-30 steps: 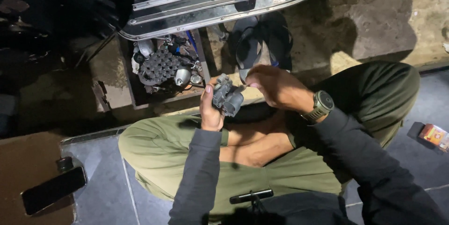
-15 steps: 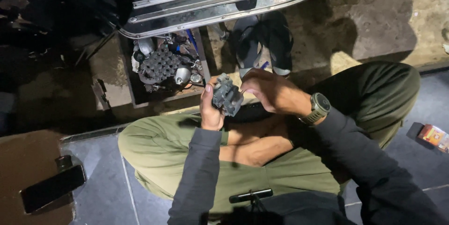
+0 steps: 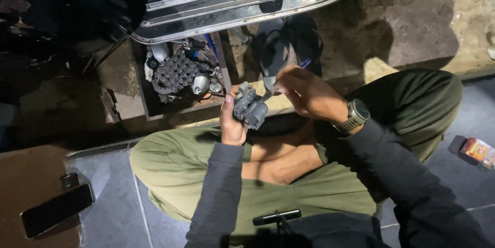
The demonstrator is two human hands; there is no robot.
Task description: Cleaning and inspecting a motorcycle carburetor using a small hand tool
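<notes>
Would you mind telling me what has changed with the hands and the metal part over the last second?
The right hand, first draped over the grey metal part, has drawn back to the right and now works at the part's right edge with its fingertips, so the part is uncovered. The left hand still grips the part from below. The tray of parts and the phone have not moved.

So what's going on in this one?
A person sits cross-legged on the floor. The left hand grips a small grey metal engine part and the right hand works at its top edge. Ahead lie an open box of tools and a pair of sandals; a phone rests at the left.
</notes>
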